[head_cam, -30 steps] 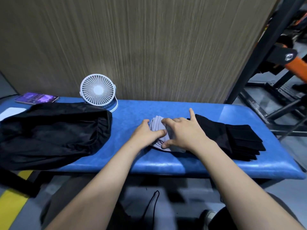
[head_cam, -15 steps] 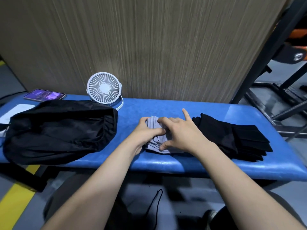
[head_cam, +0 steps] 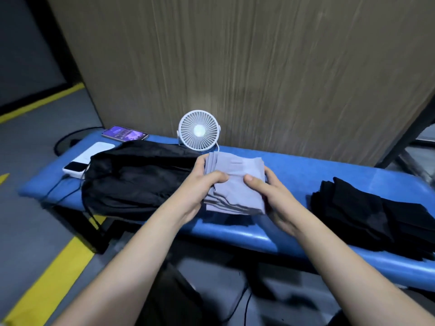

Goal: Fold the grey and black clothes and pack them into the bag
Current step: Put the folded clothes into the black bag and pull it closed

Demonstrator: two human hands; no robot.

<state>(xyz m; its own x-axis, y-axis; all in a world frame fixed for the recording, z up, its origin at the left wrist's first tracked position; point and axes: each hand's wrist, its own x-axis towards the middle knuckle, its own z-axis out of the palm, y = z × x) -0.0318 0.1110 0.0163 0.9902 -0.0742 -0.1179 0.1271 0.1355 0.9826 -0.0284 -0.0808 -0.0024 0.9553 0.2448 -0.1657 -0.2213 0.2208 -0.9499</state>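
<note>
A folded stack of grey clothes (head_cam: 237, 182) is held up above the blue bench (head_cam: 294, 175), just right of the black bag (head_cam: 138, 180). My left hand (head_cam: 200, 184) grips the stack's left side, thumb on top. My right hand (head_cam: 268, 191) grips its right side, thumb on top as well. A pile of folded black clothes (head_cam: 367, 212) lies on the bench at the right, apart from both hands. The bag lies flat on the bench's left part with its mouth toward the grey stack.
A small white fan (head_cam: 199, 130) stands at the back of the bench by the wooden wall. A phone (head_cam: 124, 133) and a white power bank (head_cam: 87, 162) lie at the far left end. Yellow floor lines run at the left.
Both hands have lifted the grey stack off the bench and carried it left toward the bag. My view has swung left, so the black pile sits farther right.
</note>
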